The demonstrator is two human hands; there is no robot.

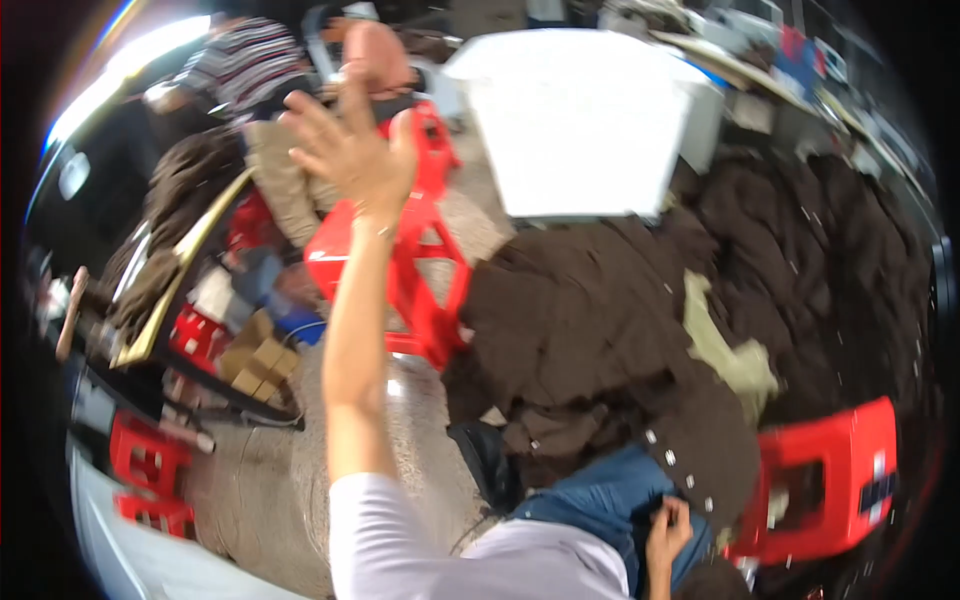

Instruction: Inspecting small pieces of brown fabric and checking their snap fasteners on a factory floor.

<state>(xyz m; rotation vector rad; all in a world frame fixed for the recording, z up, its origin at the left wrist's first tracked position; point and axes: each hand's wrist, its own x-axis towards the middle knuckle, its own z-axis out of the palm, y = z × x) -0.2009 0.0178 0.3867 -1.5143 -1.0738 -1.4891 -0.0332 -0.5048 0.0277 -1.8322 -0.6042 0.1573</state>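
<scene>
We are holding our left hand (355, 150) out to the left of the white tub (590, 125), with its fingers spread wide and nothing in its grasp. Our right hand (668, 535) is resting much nearer to us than the tub, above our blue trousers (600, 485) and at the edge of the brown cloth (580, 310). Its fingers are curling inward, but we cannot tell whether they are pinching anything.

The brown cloth is lying in a broad heap directly on our side of the tub, and its near part, dotted with small pale squares, is reaching toward our lap. More dark cloth (770, 230) is piling up to the right of the tub, and a pale green piece (715, 330) is lying between the two, nearer to us than the tub.

A red stool (405, 285) is standing to the left of the tub, partly behind our forearm; another stool (850, 450) is sitting on our side, off to its right. Farther left of the tub, a person in a striped top (255, 60) is bending forward, and a person in a pink top (378, 58) is sitting closer to it.
</scene>
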